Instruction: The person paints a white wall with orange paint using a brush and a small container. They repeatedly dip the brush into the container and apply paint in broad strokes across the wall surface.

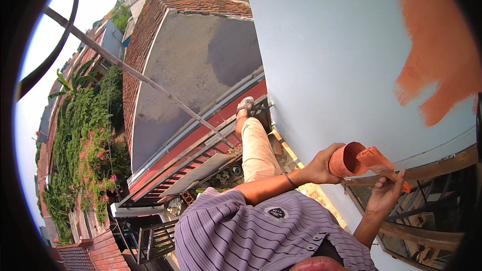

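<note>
My left hand [322, 165] is wrapped round a small orange paint cup [343, 161], which is tipped with its mouth toward the right. In my right hand [384, 195] I grip a paintbrush [375, 160] by its handle. Its wide bristles, coated in orange paint, are at the mouth of the cup; whether they touch the rim I cannot tell. Beyond both hands stands a pale blue-grey wall [326, 70] with a large ragged patch of orange paint [442, 45] on its right side. The cup's inside is mostly hidden by the brush.
My sandalled foot [245, 105] rests high up by a dark metal railing [263, 113]. A wooden-framed opening with bars [427, 170] lies below the wall at right. A long pole [135, 73] slants across the left. Tiled roofs [201, 2] and greenery [83, 120] lie beyond, below.
</note>
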Demonstrator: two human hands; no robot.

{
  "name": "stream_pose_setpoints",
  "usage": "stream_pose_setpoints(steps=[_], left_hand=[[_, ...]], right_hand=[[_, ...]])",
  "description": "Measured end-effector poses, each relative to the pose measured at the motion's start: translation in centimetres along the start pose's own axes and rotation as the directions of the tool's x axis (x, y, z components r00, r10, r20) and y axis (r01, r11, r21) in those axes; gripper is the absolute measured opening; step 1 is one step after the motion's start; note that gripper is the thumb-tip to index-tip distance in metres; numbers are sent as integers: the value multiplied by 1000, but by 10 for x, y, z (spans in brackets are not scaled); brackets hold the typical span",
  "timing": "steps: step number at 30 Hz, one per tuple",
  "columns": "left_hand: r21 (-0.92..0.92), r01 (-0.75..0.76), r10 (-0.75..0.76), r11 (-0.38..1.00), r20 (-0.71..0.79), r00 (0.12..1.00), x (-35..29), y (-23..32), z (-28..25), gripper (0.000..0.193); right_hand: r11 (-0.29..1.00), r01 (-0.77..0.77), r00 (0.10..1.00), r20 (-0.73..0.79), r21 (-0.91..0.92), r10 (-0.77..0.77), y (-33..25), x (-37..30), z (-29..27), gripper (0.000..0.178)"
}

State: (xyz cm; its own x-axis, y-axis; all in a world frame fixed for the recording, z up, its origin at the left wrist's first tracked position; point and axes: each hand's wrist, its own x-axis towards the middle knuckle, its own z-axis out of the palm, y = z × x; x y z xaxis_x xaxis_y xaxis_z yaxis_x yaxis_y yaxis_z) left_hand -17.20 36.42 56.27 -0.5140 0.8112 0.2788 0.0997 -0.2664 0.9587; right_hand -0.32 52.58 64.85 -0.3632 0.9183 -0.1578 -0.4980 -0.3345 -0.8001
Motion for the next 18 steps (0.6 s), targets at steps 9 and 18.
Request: stream_pose_setpoints(steps=[9,18], left_hand=[[-57,27,-25,998,29,999,-1,8,8,101],[-15,28,-27,1000,15,1000,-6,-1,10,100]], right_hand=[[997,-9,1000,-25,-73,7,-11,-9,5,34],[997,-64,997,-38,-54,62,1,-15,-7,36]])
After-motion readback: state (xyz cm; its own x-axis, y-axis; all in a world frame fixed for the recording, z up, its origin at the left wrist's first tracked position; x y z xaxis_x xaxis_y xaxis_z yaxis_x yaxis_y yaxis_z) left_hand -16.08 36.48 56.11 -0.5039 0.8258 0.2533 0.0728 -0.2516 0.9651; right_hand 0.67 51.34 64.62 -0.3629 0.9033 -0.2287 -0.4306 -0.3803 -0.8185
